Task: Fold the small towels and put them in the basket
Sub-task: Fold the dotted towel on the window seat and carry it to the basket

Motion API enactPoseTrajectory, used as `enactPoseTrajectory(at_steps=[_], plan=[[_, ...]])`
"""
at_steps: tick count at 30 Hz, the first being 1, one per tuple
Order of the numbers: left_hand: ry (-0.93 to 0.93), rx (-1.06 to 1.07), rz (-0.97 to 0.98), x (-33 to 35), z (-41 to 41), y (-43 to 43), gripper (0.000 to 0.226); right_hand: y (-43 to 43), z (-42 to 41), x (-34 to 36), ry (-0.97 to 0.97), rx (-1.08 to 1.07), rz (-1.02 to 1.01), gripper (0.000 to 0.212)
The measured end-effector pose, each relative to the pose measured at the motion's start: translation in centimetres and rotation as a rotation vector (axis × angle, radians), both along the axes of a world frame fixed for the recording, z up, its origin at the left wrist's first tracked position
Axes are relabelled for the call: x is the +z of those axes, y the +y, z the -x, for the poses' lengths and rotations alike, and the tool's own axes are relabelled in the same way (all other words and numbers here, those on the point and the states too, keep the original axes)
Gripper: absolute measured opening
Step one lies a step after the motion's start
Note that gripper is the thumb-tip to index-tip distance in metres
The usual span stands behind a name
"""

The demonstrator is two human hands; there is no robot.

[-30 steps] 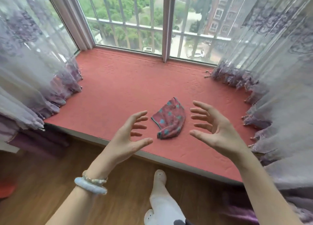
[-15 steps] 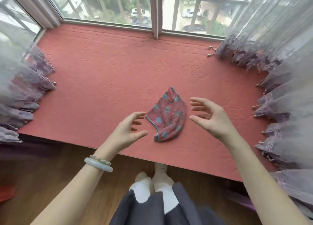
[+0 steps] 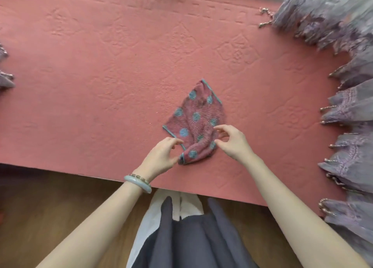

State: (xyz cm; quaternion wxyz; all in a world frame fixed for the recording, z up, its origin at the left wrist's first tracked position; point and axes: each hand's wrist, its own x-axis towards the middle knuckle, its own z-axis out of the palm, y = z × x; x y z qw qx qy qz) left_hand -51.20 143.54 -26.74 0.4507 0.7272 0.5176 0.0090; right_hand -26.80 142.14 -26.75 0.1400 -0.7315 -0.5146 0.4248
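Dusty-red terry, dotted and hemmed in teal, is what the small towel (image 3: 194,122) is made of; it is found lying crumpled between the two hands and reaching away beyond their fingertips, on a quilted red mat (image 3: 96,82); its near end is rolled over on itself, and no neat fold is to be seen in it

The left hand (image 3: 161,158) is set against the near-left edge of the cloth, its fingers curled in toward the thumb beside the teal hem; whether the hem is actually pinched cannot be told, since the fingertips hide the contact; a pale bracelet (image 3: 138,182) is worn at the wrist behind it

The right hand (image 3: 232,141) is held half open at the opposite side, forefinger and thumb spread with a gap between them, their tips laid on the rolled part of the cloth; nothing is seen to be clasped by it as yet

A fringed lilac curtain (image 3: 347,110) is heaped well out past the right hand; no basket is visible anywhere, and no other towel is shown

The task is judged to be barely begun; this towel has to be flattened, folded and carried to the basket, and whatever others exist are out of view
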Motion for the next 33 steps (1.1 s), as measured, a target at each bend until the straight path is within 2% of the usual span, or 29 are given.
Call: enactPoseTrajectory(at_steps=[6,8,12,14,16,23,29,33], plan=[[0.119,-0.319,-0.196,-4.4,-0.9,-1.7,0.051,-2.5,2.2,-4.1,-0.086,0.195,0.114,0.053],[0.173,-0.366,-0.265,-5.3,-1.0,-1.4,0.053,-3.0,2.4,-4.9,-0.131,0.252,0.124,0.057],[0.19,-0.336,-0.292,-6.3,-1.3,-0.6,0.039,-3.2,2.5,-5.3,-0.209,0.266,0.041,0.058],[0.14,-0.252,-0.259,-6.2,-1.6,-0.2,0.022,-3.0,2.7,-5.1,-0.206,0.251,0.022,0.059],[0.059,-0.161,-0.223,-5.6,-1.9,0.3,0.016,-2.7,3.2,-4.5,-0.179,0.204,-0.002,0.062],[-0.268,0.056,-0.036,3.0,-3.4,3.0,0.009,-0.9,5.0,1.6,0.121,0.034,-0.106,0.046],[-0.427,0.17,-0.083,12.0,-3.2,6.3,0.005,2.4,5.5,9.8,0.331,-0.29,-0.26,0.019],[-0.422,0.145,-0.208,17.6,-2.2,8.3,0.013,4.3,5.9,16.0,0.422,-0.223,-0.317,0.021]])
